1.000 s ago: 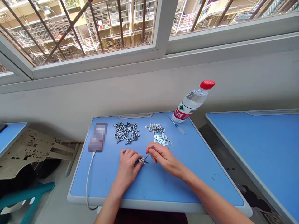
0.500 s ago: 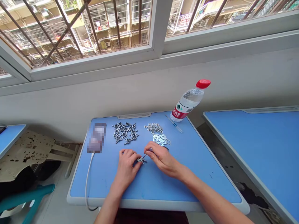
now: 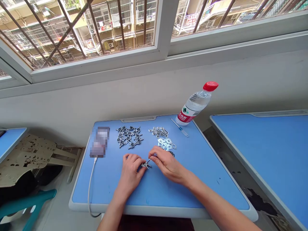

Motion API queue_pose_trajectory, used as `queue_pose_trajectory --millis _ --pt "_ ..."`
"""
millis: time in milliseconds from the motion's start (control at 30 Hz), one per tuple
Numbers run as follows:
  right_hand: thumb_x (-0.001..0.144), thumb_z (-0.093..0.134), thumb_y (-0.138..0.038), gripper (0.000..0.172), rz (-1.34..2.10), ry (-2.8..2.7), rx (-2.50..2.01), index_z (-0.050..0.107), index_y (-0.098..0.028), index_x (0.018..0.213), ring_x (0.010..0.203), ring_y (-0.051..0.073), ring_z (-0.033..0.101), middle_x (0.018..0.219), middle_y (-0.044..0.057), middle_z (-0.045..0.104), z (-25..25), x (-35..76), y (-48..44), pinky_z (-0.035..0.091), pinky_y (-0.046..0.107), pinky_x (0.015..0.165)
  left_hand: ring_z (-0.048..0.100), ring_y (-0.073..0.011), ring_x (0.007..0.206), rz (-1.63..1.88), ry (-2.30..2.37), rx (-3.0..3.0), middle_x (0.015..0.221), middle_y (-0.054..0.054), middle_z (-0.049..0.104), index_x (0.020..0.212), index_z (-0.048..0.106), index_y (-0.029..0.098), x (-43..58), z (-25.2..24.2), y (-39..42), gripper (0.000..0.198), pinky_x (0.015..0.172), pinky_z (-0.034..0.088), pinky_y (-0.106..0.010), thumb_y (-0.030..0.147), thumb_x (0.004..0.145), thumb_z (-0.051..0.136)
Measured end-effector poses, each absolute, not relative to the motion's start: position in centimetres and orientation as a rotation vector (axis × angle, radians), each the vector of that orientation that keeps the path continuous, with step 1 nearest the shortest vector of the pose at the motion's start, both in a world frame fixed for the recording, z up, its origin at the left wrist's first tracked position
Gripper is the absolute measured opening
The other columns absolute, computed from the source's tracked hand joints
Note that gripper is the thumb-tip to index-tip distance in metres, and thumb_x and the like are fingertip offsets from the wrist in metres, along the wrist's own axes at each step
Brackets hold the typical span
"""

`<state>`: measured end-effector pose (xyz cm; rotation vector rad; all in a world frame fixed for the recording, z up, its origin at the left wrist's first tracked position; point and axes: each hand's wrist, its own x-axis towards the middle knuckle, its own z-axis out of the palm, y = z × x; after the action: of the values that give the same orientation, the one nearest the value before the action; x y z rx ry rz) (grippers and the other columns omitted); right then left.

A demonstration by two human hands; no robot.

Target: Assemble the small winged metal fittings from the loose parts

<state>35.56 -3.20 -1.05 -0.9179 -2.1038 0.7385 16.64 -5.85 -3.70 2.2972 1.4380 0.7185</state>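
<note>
My left hand [image 3: 132, 169] rests on the blue table with thumb and fingers closed on a small silver metal part [image 3: 146, 165] with several thin arms. Close on its right, my right hand [image 3: 166, 162] pinches a small screwdriver [image 3: 149, 160]; its thin shaft points down at the metal part, and most of the handle is hidden by the fingers. Whether the tip touches a screw is too small to tell. Behind my right hand lie flat silver plates [image 3: 168, 143] and a few dark rings [image 3: 172, 153], partly covered by it.
Black-and-silver metal parts [image 3: 129, 136] are spread at the back left, with silver link-like pieces [image 3: 158, 131] right of them. Another screwdriver [image 3: 180, 128] lies near a water bottle [image 3: 193, 107]. A blurred phone-like object [image 3: 99, 142] has a white cable [image 3: 90, 186] running off the front edge.
Both hands keep nearly the same pose around the metal part. The view has shifted very slightly.
</note>
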Motion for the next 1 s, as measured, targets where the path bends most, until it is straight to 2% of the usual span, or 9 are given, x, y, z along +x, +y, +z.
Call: queue_pose_trajectory --millis 200,433,533,633,767,867,933,1000 --pt "0.101 0.035 -0.024 0.022 0.786 -2.081 -0.809 0.053 -0.019 0.089 0.077 0.017 0.054 0.085 0.006 0.055 -1.0 35.4 -3.2 0.047 0.03 0.067 0.057 -0.019 0.088 0.7 1.435 2.299 0.089 -0.001 0.065 0.093 0.065 0.022 16.6 -3.7 -5.8 0.01 0.087 0.037 -0.039 0.015 0.085 0.064" --pt "0.099 0.039 -0.021 0.019 0.783 -2.067 -0.774 0.055 -0.019 0.09 0.076 0.017 0.056 0.084 0.007 0.059 -0.7 35.4 -3.2 0.05 0.029 0.066 0.058 -0.0193 0.087 0.701 1.434 2.303 0.088 -0.001 0.065 0.095 0.065 0.024 16.6 -3.8 -5.8 0.011 0.087 0.038 -0.039 0.018 0.087 0.063" --pt "0.098 0.042 -0.02 0.015 0.762 -2.041 -0.764 0.057 -0.02 0.097 0.075 0.017 0.059 0.084 0.006 0.062 -1.1 35.2 -3.2 0.051 0.029 0.066 0.058 -0.0194 0.088 0.708 1.429 2.306 0.088 -0.001 0.065 0.093 0.065 0.023 16.6 -3.9 -5.8 0.01 0.088 0.038 -0.04 0.017 0.086 0.064" --pt "0.098 0.041 -0.018 0.021 0.696 -2.019 -0.785 0.056 -0.022 0.112 0.073 0.016 0.062 0.083 0.004 0.065 -1.7 35.0 -3.3 0.053 0.028 0.066 0.058 -0.0195 0.089 0.72 1.425 2.305 0.09 -0.001 0.065 0.093 0.065 0.024 16.6 -4.0 -5.8 0.01 0.089 0.038 -0.04 0.017 0.086 0.063" --pt "0.098 0.04 -0.017 0.027 0.58 -2.071 -0.767 0.054 -0.022 0.12 0.073 0.016 0.063 0.085 0.005 0.067 -1.7 35.1 -3.2 0.054 0.029 0.063 0.058 -0.0201 0.089 0.725 1.43 2.296 0.09 -0.001 0.066 0.094 0.064 0.024 16.6 -4.0 -5.9 0.01 0.089 0.038 -0.041 0.017 0.086 0.063" --pt "0.098 0.038 -0.013 0.035 0.594 -2.12 -0.752 0.049 -0.022 0.13 0.086 0.019 0.066 0.099 0.008 0.068 -1.3 35.4 -3.0 0.056 0.033 0.071 0.059 -0.0199 0.09 0.73 1.43 2.299 0.091 -0.001 0.066 0.093 0.063 0.024 16.6 -3.9 -5.9 0.011 0.089 0.038 -0.041 0.016 0.085 0.064" --pt "0.097 0.038 -0.011 0.038 0.596 -2.121 -0.728 0.047 -0.022 0.132 0.093 0.019 0.066 0.104 0.009 0.069 -1.1 35.6 -3.0 0.056 0.034 0.075 0.059 -0.0195 0.09 0.733 1.433 2.304 0.091 0.0 0.067 0.092 0.063 0.024 16.6 -3.9 -5.9 0.012 0.089 0.038 -0.04 0.015 0.084 0.065" --pt "0.097 0.04 -0.012 0.034 0.56 -2.096 -0.735 0.051 -0.022 0.129 0.087 0.019 0.067 0.097 0.007 0.07 -1.2 35.6 -3.0 0.056 0.033 0.073 0.059 -0.0192 0.089 0.733 1.436 2.304 0.091 0.0 0.066 0.092 0.063 0.024 16.6 -3.9 -5.9 0.011 0.088 0.038 -0.039 0.016 0.085 0.064"
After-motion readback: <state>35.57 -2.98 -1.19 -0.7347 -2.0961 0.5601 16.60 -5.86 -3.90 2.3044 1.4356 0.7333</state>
